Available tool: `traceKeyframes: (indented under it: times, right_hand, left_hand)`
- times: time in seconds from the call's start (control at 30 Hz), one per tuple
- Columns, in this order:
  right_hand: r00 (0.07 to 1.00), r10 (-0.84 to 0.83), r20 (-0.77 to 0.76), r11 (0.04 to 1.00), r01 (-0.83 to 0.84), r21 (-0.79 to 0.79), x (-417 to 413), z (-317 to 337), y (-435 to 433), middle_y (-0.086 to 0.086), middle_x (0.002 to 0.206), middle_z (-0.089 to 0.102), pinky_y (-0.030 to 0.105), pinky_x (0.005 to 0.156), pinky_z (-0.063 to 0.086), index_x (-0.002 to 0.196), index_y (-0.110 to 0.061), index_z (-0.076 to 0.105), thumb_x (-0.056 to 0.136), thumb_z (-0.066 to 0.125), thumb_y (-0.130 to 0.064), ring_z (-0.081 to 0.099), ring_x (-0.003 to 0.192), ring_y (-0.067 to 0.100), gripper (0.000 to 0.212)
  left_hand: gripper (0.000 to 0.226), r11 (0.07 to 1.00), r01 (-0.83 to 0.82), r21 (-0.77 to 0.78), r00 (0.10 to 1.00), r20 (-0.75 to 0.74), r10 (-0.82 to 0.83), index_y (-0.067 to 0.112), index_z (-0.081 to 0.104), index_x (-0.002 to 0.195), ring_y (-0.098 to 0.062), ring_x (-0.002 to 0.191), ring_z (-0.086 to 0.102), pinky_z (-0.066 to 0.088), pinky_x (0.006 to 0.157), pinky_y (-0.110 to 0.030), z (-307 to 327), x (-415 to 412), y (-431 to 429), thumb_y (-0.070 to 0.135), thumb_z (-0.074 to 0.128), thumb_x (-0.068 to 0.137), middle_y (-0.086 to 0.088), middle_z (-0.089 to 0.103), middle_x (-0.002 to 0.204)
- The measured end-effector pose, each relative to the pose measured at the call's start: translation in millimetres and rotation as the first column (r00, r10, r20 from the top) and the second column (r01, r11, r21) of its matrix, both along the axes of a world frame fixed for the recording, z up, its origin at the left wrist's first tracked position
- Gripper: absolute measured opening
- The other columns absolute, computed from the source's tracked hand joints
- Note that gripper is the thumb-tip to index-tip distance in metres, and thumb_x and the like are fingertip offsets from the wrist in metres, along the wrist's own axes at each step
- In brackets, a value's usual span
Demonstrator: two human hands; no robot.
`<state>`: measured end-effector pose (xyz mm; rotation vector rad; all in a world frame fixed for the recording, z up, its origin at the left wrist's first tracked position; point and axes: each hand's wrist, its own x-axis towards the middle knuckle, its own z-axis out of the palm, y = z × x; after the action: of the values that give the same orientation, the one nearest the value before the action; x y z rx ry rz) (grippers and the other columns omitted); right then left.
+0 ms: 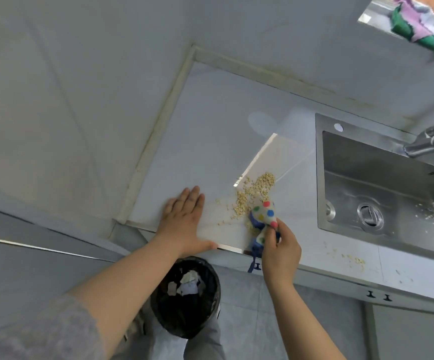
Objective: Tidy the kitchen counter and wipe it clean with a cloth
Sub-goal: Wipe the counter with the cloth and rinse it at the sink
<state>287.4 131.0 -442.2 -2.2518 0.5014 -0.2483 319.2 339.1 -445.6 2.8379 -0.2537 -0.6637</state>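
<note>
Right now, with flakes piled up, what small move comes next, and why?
Probably sweep the cloth, held in the right hand, across the flakes toward the counter edge: the pile lies beside it and the bin stands below that edge.

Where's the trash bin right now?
Head view, lower centre: the trash bin stands on the floor below the counter edge, beneath the left hand.

I read this as a home kitchen. Right of frame: stainless sink (pixel 366 162) with tap (pixel 428 144) set into a glossy white worktop (pixel 210 120). Grey tiled wall (pixel 55 100) upper left, cupboard doors (pixel 408 331) with small black handles (pixel 378 296) lower right, lined waste bin (pixel 170 320) on the tiled floor (pixel 244 313) at bottom centre.
</note>
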Motion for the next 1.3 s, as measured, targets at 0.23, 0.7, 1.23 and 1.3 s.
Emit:
traceKeyframes:
  times: [0.23,0.7,1.23,1.3]
  right_hand:
    - [0.994,0.075,0.074,0.997,-0.076,0.008,26.8,18.8,-29.5,-0.01,0.078,0.061,0.019,0.058,0.039,0.088,-0.03,0.057,0.1,0.044,-0.023,0.055,0.072,0.006,0.019]
    - [0.95,0.311,0.032,0.939,-0.301,-0.168,158.3,11.1,-56.5,-0.002,0.077,0.063,0.033,0.056,0.045,0.097,-0.02,0.066,0.096,0.041,-0.018,0.055,0.072,0.023,0.025]
    - [0.76,0.637,-0.126,0.765,-0.644,-0.014,69.6,-5.7,-45.4,-0.006,0.107,0.068,0.031,0.082,0.05,0.114,-0.026,0.067,0.097,0.044,-0.032,0.059,0.098,0.014,0.03]
    - [0.765,0.631,-0.127,0.77,-0.638,-0.019,67.8,2.3,-46.2,-0.008,0.104,0.068,0.031,0.08,0.052,0.114,-0.025,0.067,0.098,0.047,-0.025,0.06,0.094,0.013,0.026]
  left_hand:
    - [0.113,0.997,-0.064,0.038,0.997,-0.035,0.066,0.021,-0.014,0.152,-0.016,0.144,-0.024,-0.01,0.116,-0.038,6.1,5.6,-10.4,0.077,0.047,0.075,0.004,-0.029,0.156]
    - [0.124,0.982,-0.161,0.101,0.985,-0.045,0.166,0.017,-0.022,0.149,-0.019,0.142,-0.03,-0.013,0.116,-0.039,6.2,5.4,-31.0,0.08,0.05,0.071,0.001,-0.036,0.152]
    - [0.13,0.98,-0.183,0.081,0.983,-0.014,0.185,0.014,-0.024,0.148,-0.017,0.143,-0.027,-0.009,0.118,-0.037,3.7,5.4,-28.4,0.083,0.05,0.067,0.0,-0.035,0.153]
    - [0.13,0.981,-0.177,0.082,0.984,-0.013,0.178,0.014,-0.024,0.148,-0.018,0.143,-0.027,-0.009,0.117,-0.038,3.6,5.4,-27.2,0.084,0.049,0.066,0.0,-0.035,0.153]
